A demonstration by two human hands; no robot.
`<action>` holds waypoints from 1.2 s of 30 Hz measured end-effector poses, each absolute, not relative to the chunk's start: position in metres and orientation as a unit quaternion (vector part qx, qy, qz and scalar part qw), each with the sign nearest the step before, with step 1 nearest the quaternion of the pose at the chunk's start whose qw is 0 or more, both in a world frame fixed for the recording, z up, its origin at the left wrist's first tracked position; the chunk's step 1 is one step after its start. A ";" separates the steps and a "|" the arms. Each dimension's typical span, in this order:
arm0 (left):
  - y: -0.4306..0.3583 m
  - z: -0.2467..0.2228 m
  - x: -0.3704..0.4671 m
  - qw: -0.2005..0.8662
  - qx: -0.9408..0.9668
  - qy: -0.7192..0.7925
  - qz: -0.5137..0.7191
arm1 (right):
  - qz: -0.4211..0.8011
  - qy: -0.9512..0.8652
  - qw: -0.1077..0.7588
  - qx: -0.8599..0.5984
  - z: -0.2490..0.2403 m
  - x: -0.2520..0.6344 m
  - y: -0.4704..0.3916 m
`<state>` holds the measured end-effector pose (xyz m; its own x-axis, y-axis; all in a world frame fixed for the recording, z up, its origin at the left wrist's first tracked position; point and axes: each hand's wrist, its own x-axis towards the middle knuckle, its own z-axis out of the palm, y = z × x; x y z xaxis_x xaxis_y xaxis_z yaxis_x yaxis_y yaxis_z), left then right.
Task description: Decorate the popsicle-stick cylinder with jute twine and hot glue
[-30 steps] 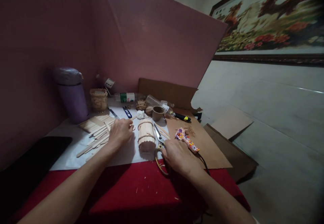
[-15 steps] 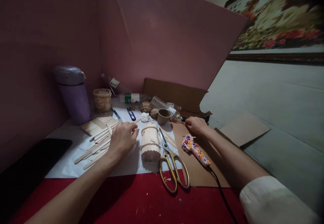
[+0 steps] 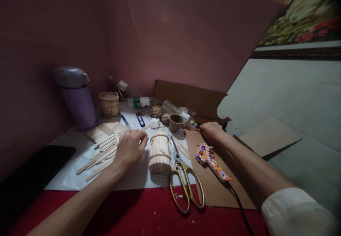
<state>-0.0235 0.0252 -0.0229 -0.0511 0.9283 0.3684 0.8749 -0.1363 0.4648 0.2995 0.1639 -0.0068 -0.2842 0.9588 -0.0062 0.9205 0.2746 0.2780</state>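
Note:
My left hand (image 3: 129, 146) hovers at the right end of a spread of wooden craft sticks (image 3: 102, 154), fingers loosely bent, thumb apart, nothing visible in them. Right of it lies a small barrel-like piece made of craft sticks (image 3: 160, 152) with twine-like bands. My right hand (image 3: 212, 132) is at the far edge of the brown cardboard, its fingers curled down beside a black object (image 3: 197, 125), mostly hidden; what they grip cannot be made out. Nearer me are a flower-patterned glue gun (image 3: 213, 162) and gold-handled scissors (image 3: 183, 179).
A small brown pot (image 3: 176, 123), twine balls (image 3: 156, 111) and clear plastic bottles (image 3: 173, 108) stand or lie behind. Further left are a stick-covered cup (image 3: 109, 104), thread snips (image 3: 140, 119), a craft knife (image 3: 125, 120) and a purple tumbler (image 3: 79, 102). A black cord (image 3: 241, 205) trails toward me.
The view has shifted slightly, so most things on the table sit a little further right. Both hands keep nearly the same poses and places; nothing has visibly been picked up or released.

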 end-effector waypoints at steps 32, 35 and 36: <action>-0.021 0.005 0.022 0.576 0.524 0.336 0.530 | -0.512 0.648 -0.345 0.446 0.042 0.192 -0.026; -0.018 0.003 0.019 0.641 0.458 0.333 0.518 | -0.482 0.632 -0.398 0.458 0.030 0.191 -0.023; -0.017 0.003 0.018 0.657 0.437 0.335 0.514 | -0.478 0.623 -0.417 0.457 0.027 0.190 -0.022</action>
<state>0.0177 -0.0175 0.0026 0.2462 0.9692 0.0092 -0.3837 0.0888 0.9192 0.1901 -0.0223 0.0266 -0.2345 0.9687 0.0817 0.1714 0.1240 -0.9774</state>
